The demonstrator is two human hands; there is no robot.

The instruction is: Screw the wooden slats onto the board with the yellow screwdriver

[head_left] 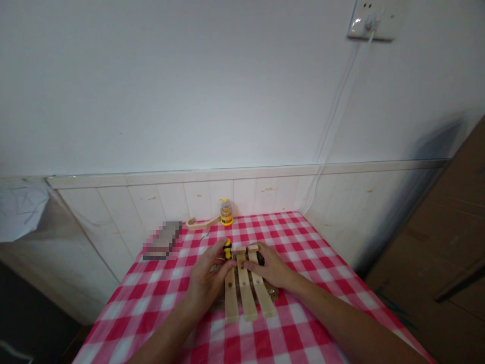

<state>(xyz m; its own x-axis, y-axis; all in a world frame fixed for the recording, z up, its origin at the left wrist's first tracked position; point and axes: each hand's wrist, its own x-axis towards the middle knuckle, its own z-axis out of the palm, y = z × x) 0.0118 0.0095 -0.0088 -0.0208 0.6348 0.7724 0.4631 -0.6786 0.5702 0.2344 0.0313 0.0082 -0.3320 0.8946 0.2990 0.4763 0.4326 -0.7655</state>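
Observation:
A small wooden piece made of three light slats (pixel 246 296) lies on a table covered by a red-and-white checked cloth (pixel 310 253). My left hand (pixel 207 277) rests on the left side of the slats, its fingers closed round a yellow-and-black screwdriver handle (pixel 227 249) standing at the slats' far end. My right hand (pixel 267 267) lies over the right side of the slats. Its fingers are curled onto the far ends of the slats, with a dark object under them.
At the table's far edge stand a small yellow container of bits (pixel 226 212), a curved wooden part (pixel 200 223) and a blurred grey box (pixel 162 240). A white wall with a socket (pixel 373 20) and cable rises behind. Brown flooring lies to the right.

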